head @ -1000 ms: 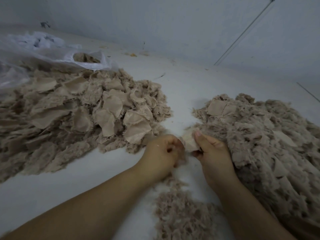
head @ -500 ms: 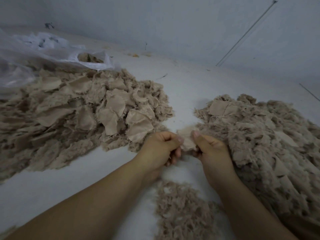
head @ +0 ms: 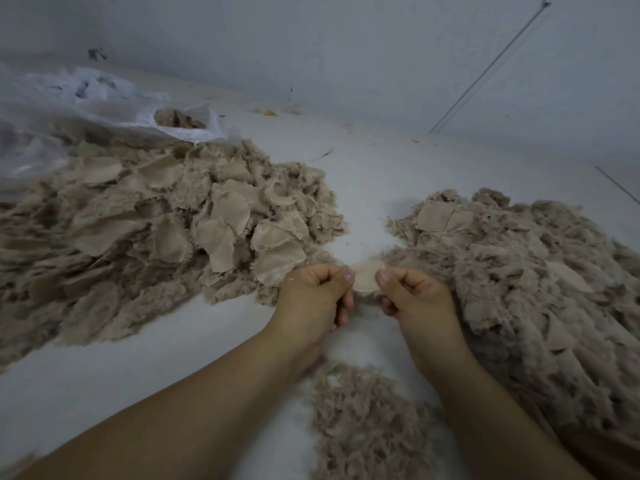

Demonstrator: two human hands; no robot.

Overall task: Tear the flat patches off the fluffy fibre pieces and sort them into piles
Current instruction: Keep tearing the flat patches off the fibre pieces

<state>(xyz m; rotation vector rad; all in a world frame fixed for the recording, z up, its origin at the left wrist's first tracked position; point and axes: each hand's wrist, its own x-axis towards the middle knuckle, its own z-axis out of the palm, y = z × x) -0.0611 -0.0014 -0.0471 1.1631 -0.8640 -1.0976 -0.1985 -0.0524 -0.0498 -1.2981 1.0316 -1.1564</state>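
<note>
A small beige flat patch (head: 366, 278) with fluffy fibre under it is held between both my hands at the middle of the white surface. My left hand (head: 317, 292) pinches its left edge with thumb and curled fingers. My right hand (head: 414, 294) pinches its right edge the same way. A large pile of flat patches with fluff (head: 166, 223) lies to the left. A large heap of fluffy fibre pieces (head: 526, 289) lies to the right. A small pile of loose fluff (head: 367, 424) sits between my forearms.
A crumpled clear plastic bag (head: 104, 105) holding some fibre lies at the back left. The white surface (head: 363, 174) runs back to a grey wall (head: 346, 46) with a thin diagonal line.
Both hands have opened out slightly around the piece, thumbs now on top at its two edges, and the patch shows more between them.
</note>
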